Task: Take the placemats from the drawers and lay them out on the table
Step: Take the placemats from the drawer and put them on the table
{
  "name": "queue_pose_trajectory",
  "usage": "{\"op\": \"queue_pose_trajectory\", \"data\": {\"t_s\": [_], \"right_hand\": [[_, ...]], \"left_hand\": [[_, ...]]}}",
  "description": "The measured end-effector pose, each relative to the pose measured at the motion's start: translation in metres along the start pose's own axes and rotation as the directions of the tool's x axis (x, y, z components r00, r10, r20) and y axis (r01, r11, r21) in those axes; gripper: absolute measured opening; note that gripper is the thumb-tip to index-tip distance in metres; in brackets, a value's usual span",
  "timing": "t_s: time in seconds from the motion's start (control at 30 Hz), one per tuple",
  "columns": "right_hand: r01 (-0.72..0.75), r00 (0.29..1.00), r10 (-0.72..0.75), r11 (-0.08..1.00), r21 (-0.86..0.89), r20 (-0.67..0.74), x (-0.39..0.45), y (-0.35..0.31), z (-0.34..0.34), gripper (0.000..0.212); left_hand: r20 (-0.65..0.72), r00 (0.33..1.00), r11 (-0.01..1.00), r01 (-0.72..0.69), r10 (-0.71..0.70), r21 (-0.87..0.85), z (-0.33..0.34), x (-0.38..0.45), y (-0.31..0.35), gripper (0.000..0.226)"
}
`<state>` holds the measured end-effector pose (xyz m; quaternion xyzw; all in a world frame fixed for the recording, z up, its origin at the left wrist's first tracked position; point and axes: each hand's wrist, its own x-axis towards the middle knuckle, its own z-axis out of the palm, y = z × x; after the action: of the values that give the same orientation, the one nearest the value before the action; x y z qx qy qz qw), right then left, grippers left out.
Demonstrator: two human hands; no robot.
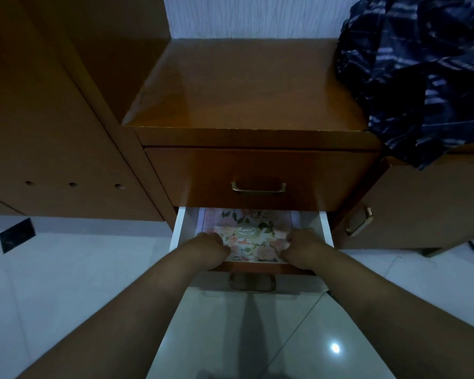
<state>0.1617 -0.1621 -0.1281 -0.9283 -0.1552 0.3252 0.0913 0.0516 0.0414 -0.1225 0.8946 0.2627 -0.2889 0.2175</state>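
Note:
A floral placemat [251, 236], pink and white with green leaves and an oval emblem, lies in the lower drawer [179, 228], which is pulled out with white inner walls. My left hand [212, 246] grips the placemat's left edge with curled fingers. My right hand [301, 246] grips its right edge the same way. Both forearms reach down into the drawer from the bottom of the view. The placemat's near corners are hidden under my hands.
The upper drawer [257, 173] is closed, with a brass handle [258, 187]. The brown cabinet top [244, 83] lies above it. A dark striped cloth [422, 77] hangs at the right. A cabinet door [422, 209] stands at the right. White tiled floor [66, 269] lies below.

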Motion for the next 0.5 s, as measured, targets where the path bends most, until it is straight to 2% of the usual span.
{"op": "queue_pose_trajectory", "data": {"t_s": [0.1,0.2,0.33,0.4,0.5], "right_hand": [[0.0,0.997,0.01,0.989,0.147,-0.071,-0.004,0.003,-0.004,0.039],[-0.009,0.982,0.079,0.926,0.377,-0.171,-0.003,0.008,-0.001,0.036],[-0.044,0.974,0.17,0.791,0.611,-0.15,-0.007,0.004,-0.003,0.032],[-0.05,0.982,0.154,0.777,0.628,-0.112,-0.008,0.005,-0.003,0.033],[-0.041,0.988,0.111,0.853,0.521,-0.104,-0.005,0.011,-0.001,0.043]], "left_hand": [[-0.025,0.999,0.999,0.031,-0.03,0.033,0.001,-0.002,-0.001,0.041],[-0.047,0.998,0.999,0.031,-0.029,0.037,0.004,-0.005,-0.003,0.039],[-0.062,0.998,0.998,-0.014,0.018,0.064,0.006,-0.008,-0.004,0.038],[-0.063,0.995,0.991,-0.065,0.073,0.118,0.006,-0.009,-0.008,0.037],[-0.02,0.986,0.959,-0.157,0.166,0.234,0.005,-0.015,-0.015,0.036]]}}
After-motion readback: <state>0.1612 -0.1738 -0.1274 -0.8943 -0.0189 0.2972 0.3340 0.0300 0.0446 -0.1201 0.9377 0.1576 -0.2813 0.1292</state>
